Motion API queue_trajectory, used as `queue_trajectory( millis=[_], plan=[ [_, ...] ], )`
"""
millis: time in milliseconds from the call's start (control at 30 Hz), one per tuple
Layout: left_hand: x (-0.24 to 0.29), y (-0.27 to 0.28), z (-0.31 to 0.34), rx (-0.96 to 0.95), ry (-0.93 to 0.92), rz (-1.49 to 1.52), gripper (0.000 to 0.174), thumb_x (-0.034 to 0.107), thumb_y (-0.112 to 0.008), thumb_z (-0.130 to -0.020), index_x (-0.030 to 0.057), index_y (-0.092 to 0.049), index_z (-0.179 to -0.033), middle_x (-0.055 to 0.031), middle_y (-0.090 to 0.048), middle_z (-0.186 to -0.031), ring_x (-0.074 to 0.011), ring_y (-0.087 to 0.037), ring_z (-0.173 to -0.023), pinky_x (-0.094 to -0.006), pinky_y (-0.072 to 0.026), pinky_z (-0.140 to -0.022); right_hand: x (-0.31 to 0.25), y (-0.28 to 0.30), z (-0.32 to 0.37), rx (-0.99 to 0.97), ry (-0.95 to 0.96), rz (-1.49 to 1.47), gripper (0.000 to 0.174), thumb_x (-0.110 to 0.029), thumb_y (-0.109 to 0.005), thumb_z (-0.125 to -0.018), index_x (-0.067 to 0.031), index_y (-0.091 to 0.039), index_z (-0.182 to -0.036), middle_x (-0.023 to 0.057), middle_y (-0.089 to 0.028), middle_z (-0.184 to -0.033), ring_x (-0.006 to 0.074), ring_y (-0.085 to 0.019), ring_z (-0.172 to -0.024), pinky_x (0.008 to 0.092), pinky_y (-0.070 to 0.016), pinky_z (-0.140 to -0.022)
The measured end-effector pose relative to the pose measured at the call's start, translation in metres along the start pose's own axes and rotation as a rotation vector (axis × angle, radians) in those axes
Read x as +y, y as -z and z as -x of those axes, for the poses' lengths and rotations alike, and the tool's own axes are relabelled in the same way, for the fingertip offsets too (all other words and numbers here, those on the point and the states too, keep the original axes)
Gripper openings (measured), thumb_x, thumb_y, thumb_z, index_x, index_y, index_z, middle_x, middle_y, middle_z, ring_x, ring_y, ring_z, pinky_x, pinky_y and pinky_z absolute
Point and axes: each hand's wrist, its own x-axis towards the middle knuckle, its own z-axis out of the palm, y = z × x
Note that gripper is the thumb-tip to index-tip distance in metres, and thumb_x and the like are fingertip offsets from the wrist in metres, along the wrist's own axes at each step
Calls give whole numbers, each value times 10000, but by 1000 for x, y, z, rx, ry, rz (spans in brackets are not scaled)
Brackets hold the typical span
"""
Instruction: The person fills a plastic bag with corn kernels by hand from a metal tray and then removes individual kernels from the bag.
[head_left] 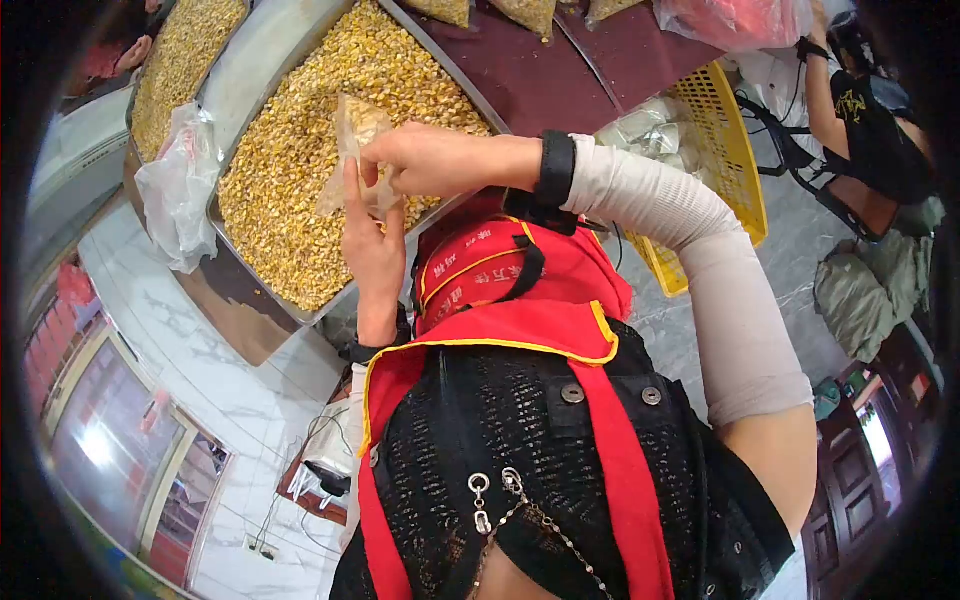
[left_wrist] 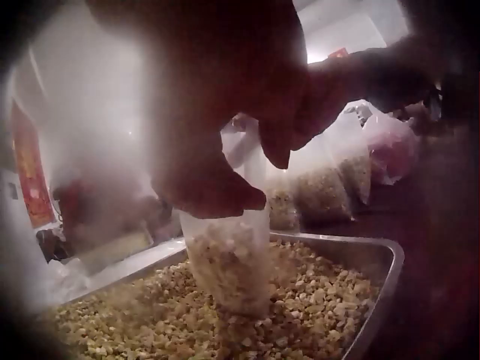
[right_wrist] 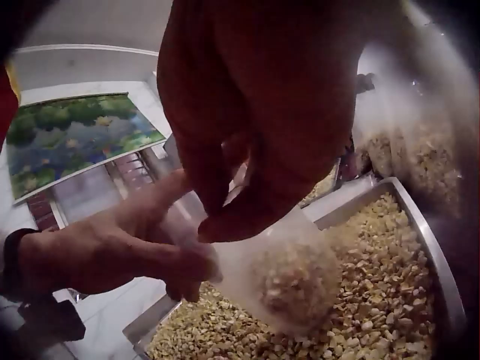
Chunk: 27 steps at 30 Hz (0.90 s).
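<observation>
A clear plastic bag (head_left: 352,118), partly filled with yellow corn-like kernels, stands over a metal tray (head_left: 447,66) heaped with the same kernels (head_left: 285,225). My left hand (head_left: 376,248) grips the upper part of the bag from the near side, thumb and fingers around it. From the right, my right hand (head_left: 432,160) pinches the bag's top with thumb and fingers. In the right wrist view, the filled lower part of the bag (right_wrist: 294,283) hangs low over the kernels. Both hands hide much of the bag's mouth.
A second tray of kernels (head_left: 185,60) sits at the far left, with a crumpled plastic bag (head_left: 180,190) between the trays. Filled bags (head_left: 525,12) lie on the dark red tabletop (head_left: 610,70). A yellow basket (head_left: 725,150) holds clear packaging. Another person's arm (head_left: 822,100) shows at right.
</observation>
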Motion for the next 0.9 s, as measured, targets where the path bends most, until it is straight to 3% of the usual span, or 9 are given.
queue_trajectory(
  millis=[200,300,367,533,600,633,767,800,900],
  plan=[
    [-2,-13,6,28,-68,-105,482,188,-553,-837,108,-388,-1282,-177,-568,-1065,-338,-586,-876,-398,-457,-701,10,9,12,-53,-5,-44,254,-3,-531,-676,-7,-582,-924,173,-596,-750,312,-595,-773,383,-458,-664],
    [-7,-16,7,58,-83,-122,321,204,-532,-857,71,-500,-1147,-174,-594,-962,-330,-592,-815,-393,-452,-672,17,7,13,-151,-17,-76,263,-55,-558,-710,-21,-572,-971,178,-599,-876,295,-590,-825,367,-465,-699],
    [-10,-15,8,44,-21,-122,255,207,-523,-866,50,-548,-1065,-172,-606,-901,-322,-594,-780,-387,-448,-655,30,1,10,6,269,21,352,-109,-582,-736,-54,-546,-1082,172,-537,-1093,264,-568,-908,342,-470,-743],
    [-23,-2,9,70,197,113,196,188,-528,-867,12,-590,-925,-122,-600,-752,-205,-562,-660,-322,-428,-602,7,78,43,155,173,7,447,-79,-562,-787,-81,-467,-1223,127,-462,-1210,196,-555,-926,290,-471,-775],
    [-26,0,10,58,238,171,190,177,-525,-867,9,-589,-928,-114,-599,-743,-190,-556,-658,-318,-426,-600,8,107,74,201,-238,-407,417,-83,-558,-816,-74,-472,-1224,40,-554,-1069,102,-566,-839,230,-462,-747],
    [-28,2,12,40,212,123,186,168,-525,-865,7,-588,-933,-114,-604,-752,-186,-563,-671,-313,-431,-610,5,125,94,233,-347,-313,424,-108,-564,-818,-77,-470,-1230,30,-552,-1086,80,-546,-864,219,-453,-726],
    [-30,5,12,-1,189,124,185,163,-536,-856,12,-591,-946,-116,-619,-801,-181,-584,-727,-297,-444,-651,30,139,184,585,-438,-151,451,-200,-581,-807,-93,-476,-1232,-10,-520,-1138,74,-491,-901,226,-410,-748],
    [-33,6,10,2,180,128,185,163,-536,-856,12,-591,-946,-116,-619,-801,-181,-584,-727,-297,-444,-651,26,133,202,658,-517,-96,439,-160,-586,-786,-63,-495,-1205,34,-569,-1031,92,-521,-849,222,-430,-728],
    [-37,14,7,-33,188,152,194,169,-545,-849,16,-592,-959,-117,-628,-831,-191,-597,-756,-300,-453,-676,46,102,260,595,-723,-60,460,-125,-576,-769,-60,-478,-1214,50,-536,-1104,88,-489,-871,225,-401,-712]
  ],
)
